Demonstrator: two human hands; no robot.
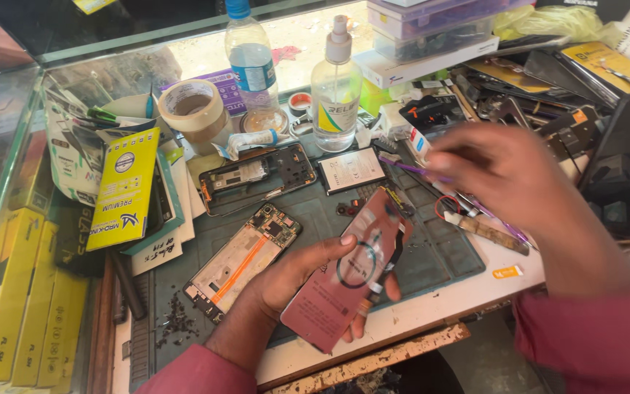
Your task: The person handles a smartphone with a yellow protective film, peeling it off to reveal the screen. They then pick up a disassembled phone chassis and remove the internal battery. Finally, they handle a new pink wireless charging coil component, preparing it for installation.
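My left hand (297, 281) grips a pink phone back cover (351, 270) with a black ring coil on its inner face, held tilted above the front of the green work mat (439, 255). My right hand (508, 182) is blurred over the mat's right side, holding a thin purple tool (410, 169) that points left. An opened phone frame with an orange strip (246, 259) lies on the mat left of my left hand. Behind it lie a second opened phone chassis (257, 177) and a flat battery (351, 171).
At the back stand a clear spray bottle (335, 80), a water bottle (251, 62) and a roll of tape (192, 109). Yellow packets (124, 190) and boxes (9, 292) fill the left. Tools, phone parts and a black stand (625, 160) crowd the right. Small screws (176, 321) lie on the mat.
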